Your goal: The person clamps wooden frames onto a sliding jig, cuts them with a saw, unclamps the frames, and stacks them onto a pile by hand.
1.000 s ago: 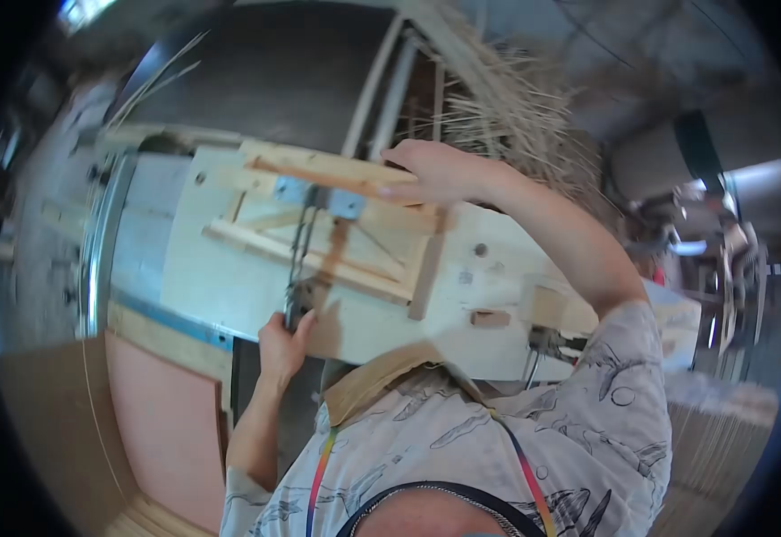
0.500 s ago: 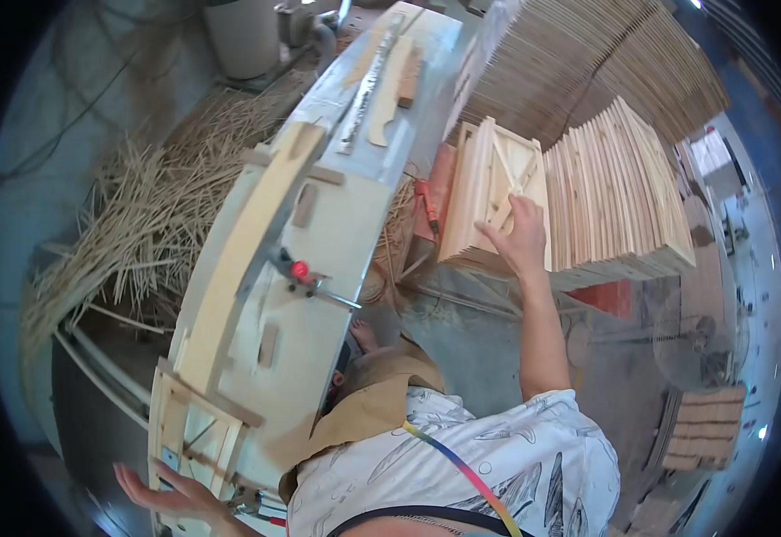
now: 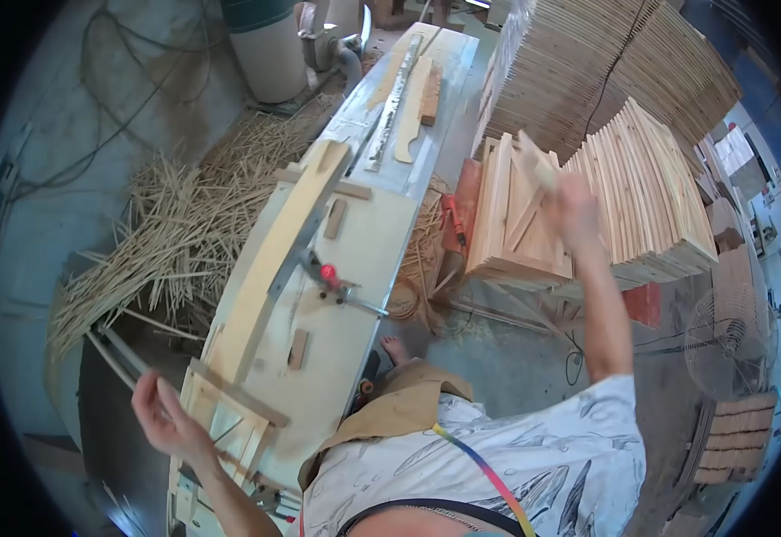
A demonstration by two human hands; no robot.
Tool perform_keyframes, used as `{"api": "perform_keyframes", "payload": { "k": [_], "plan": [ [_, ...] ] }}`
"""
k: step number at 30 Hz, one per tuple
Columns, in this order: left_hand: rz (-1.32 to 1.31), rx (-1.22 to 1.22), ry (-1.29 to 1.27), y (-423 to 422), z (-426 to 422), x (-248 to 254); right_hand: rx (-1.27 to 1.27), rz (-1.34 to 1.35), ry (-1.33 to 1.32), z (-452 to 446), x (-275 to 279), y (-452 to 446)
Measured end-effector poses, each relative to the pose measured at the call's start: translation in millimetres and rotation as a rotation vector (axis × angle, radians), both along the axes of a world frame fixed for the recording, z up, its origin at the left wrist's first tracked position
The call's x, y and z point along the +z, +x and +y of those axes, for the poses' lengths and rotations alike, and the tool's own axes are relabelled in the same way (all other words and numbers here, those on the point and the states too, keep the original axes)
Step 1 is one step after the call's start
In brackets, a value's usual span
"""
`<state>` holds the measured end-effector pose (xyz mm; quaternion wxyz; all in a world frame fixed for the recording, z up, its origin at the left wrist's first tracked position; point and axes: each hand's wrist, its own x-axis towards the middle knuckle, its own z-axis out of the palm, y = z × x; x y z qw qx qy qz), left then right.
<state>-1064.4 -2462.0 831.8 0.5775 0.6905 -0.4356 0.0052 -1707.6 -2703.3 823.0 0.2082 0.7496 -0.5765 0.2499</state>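
My left hand (image 3: 167, 422) hangs at the lower left, palm turned up and fingers apart, with nothing in it. It is beside a small wooden frame (image 3: 253, 440) lying on the near end of the long bench (image 3: 328, 304). On the right, my right hand (image 3: 573, 210), smeared by motion, grips a short pale wooden piece (image 3: 541, 170). That piece is above the front of a stack of wooden frames (image 3: 498, 219), one of which shows a diagonal brace. A long curved board (image 3: 270, 259) runs along the bench, beside a clamp with a red knob (image 3: 328, 273).
Thin wood offcuts (image 3: 176, 233) are heaped left of the bench. More stacked frames (image 3: 645, 197) stand at the right. A red-handled tool (image 3: 453, 219) is beside the stack. Farther right stands a fan (image 3: 729, 333). A bin (image 3: 265, 54) is behind.
The view has swung from the small frame to the stacks at the right. My left hand has left the clamp there. My right hand now has the wooden piece and has risen from the stack.
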Motion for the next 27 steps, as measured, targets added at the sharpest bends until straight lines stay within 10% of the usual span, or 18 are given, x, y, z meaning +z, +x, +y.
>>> {"api": "perform_keyframes", "payload": {
  "k": [4,11,13,16,21,24,27],
  "plan": [
    [0.295,-0.276,-0.024,4.9,-22.5,25.0,0.297,-0.032,-0.202,38.6,128.0,121.9],
    [1.167,-1.171,-0.141,24.1,-103.3,131.4,1.094,0.067,-0.471,82.4,141.8,363.5],
    [1.301,-0.882,-0.162,10.5,-91.6,149.2,1.217,0.032,-0.433,94.4,120.9,412.0],
    [0.946,-0.427,-0.164,58.9,-77.6,92.8,1.256,-0.143,-0.402,83.0,90.3,413.9],
    [0.824,-0.330,-0.047,174.8,-59.7,65.6,0.721,-0.471,0.064,29.1,14.4,327.7],
    [0.544,-0.269,0.227,202.0,-81.5,69.4,0.774,-0.586,0.567,7.1,-37.2,323.4],
    [0.334,-0.337,0.501,204.1,-128.5,42.3,0.811,-0.394,0.485,-4.2,-56.1,336.5]
  ]
}}
